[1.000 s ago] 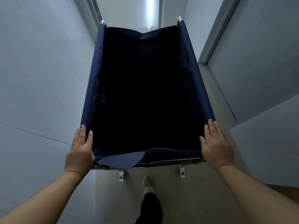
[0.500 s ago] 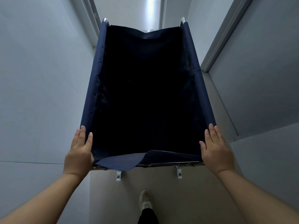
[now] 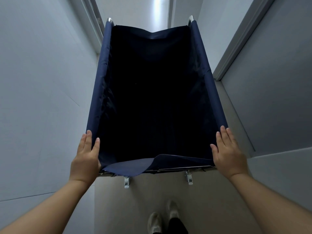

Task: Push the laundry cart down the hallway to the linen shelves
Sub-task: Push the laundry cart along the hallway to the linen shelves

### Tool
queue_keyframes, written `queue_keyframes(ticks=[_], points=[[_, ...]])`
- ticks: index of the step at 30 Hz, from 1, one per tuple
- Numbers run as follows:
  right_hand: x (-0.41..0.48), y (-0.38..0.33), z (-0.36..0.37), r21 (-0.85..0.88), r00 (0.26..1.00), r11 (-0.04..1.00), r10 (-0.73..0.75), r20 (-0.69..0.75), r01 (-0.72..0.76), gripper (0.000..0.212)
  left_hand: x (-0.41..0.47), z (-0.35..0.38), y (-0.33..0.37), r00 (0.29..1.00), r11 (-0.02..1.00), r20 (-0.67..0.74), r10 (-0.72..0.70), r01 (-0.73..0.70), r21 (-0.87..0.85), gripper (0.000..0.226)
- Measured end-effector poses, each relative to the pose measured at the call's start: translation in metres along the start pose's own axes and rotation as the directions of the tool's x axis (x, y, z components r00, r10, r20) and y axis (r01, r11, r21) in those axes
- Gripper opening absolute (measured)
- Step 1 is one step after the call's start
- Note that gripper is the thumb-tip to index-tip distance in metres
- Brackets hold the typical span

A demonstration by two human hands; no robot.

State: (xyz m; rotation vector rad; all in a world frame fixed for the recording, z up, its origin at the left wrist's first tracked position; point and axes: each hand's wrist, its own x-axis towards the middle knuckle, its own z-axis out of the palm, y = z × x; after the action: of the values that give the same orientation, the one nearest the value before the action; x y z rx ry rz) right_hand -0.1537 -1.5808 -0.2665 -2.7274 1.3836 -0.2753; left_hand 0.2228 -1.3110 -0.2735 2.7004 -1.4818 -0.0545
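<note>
Shoes (image 3: 172, 215) stand on the floor just behind the laundry cart (image 3: 152, 98). The left hand (image 3: 85, 157) and right hand (image 3: 228, 157) rest flat on its near corners, fingers straight and together along the side rails, thumbs splayed inward. Beyond them the cart runs ahead between the hallway walls (image 3: 42, 81).

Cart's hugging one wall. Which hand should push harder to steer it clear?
Left, probably: the left hand is on the cart corner nearest the left wall; bare floor shows only beside the right hand.
</note>
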Motion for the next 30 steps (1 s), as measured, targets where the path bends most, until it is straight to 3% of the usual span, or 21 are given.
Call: queue_keyframes(ticks=[19, 30], points=[[0.147, 0.0, 0.021, 0.037, 1.0, 0.999, -0.03, -0.003, 0.03, 0.054, 0.131, 0.006, -0.017, 0.998, 0.998, -0.061, -0.01, 0.013, 0.054, 0.053], [0.238, 0.009, 0.033, 0.038, 0.998, 0.998, -0.055, -0.023, 0.056, 0.052, 0.214, 0.007, -0.019, 0.999, 0.998, -0.053, -0.008, 0.012, 0.065, 0.057]])
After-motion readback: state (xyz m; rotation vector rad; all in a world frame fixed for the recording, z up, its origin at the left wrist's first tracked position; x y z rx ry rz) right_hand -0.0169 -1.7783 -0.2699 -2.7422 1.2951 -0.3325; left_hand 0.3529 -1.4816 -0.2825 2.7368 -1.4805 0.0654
